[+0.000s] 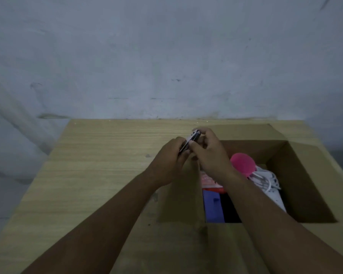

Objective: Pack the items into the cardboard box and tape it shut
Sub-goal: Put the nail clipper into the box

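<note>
— 2 hands showed in the head view; what did they hold?
— The left hand (170, 155) and the right hand (210, 153) met above the desk (97, 175), near the far left corner of the open cardboard box (297, 175). Both pinched 1 small metal item (192, 138), thin and shiny. The left gripped its near end and the right's fingertips held its far part. It was too blurred to name.
— And the box?
— It sat on the desk's right side, flaps spread outward. Inside lay a pink round thing (243, 163) against a white laced shoe (271, 186), a red packet (210, 180) by the left wall, then a blue item (213, 206) and a black item (230, 208) nearer the person.
— Behind?
— A pale grey wall (166, 56) met the desk's far edge.
</note>
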Demonstrator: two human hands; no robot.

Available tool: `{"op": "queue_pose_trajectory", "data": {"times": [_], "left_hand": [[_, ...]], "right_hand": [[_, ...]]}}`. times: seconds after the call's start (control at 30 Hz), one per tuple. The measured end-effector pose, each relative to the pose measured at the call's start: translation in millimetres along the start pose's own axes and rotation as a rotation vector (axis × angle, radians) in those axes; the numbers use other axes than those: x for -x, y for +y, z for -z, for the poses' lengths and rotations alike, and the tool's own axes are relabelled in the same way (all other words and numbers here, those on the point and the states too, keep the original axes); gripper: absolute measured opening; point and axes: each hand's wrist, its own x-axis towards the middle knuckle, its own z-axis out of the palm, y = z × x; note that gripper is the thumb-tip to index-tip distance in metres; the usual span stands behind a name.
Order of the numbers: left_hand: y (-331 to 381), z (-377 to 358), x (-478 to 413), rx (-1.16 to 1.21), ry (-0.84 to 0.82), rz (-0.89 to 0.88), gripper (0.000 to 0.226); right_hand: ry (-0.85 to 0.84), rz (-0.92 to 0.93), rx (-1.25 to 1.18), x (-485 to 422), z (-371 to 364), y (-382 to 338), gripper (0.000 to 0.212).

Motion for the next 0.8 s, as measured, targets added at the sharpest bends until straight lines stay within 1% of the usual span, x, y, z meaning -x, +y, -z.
{"op": "queue_pose_trajectory", "data": {"times": [0.13,0.23,0.3,0.37,0.4,0.43,0.47,0.5,0.53,0.6,0.7,0.8], "left_hand": [[9,-9,-13,-0.065,-0.094,-0.042,0.004],[17,-22,-18,-0.113,-0.139,-0.084,0.003],[19,-33,-20,-0.113,-0.127,-0.072,0.006],[19,-42,-19,-0.155,-0.072,-0.006,0.020],[17,-46,-19,-0.194,-0.045,0.047,0.033],[18,-49,-18,-0.216,-0.032,0.141,0.047],[17,-51,-15,-0.196,-0.029,0.275,0.059],[14,-54,-12,-0.127,-0.025,0.391,0.066],[12,-59,-9,-0.046,-0.027,0.449,0.067],[2,-68,-4,0.050,-0.039,0.453,0.060],[-32,-89,-5,0.079,-0.030,0.407,0.062],[-23,-87,-5,0.082,-0.006,0.371,0.061]], "right_hand": [[-0.214,0.107,0.469,-14,59,-16,0.011],[-0.365,0.199,0.875,-23,80,-27,0.010],[-0.422,0.258,1.048,-28,84,-30,0.013],[-0.420,0.267,1.117,-31,86,-29,0.012],[-0.399,0.268,1.138,-33,88,-27,0.013],[-0.372,0.272,1.164,-36,89,-26,0.015],[-0.344,0.279,1.193,-38,89,-24,0.018],[-0.327,0.283,1.219,-41,88,-23,0.021],[-0.320,0.289,1.242,-43,86,-21,0.021],[-0.324,0.282,1.277,-45,81,-16,0.017],[-0.354,0.275,1.323,-44,70,-8,0.013],[-0.391,0.304,1.426,-43,60,5,0.013]]}}
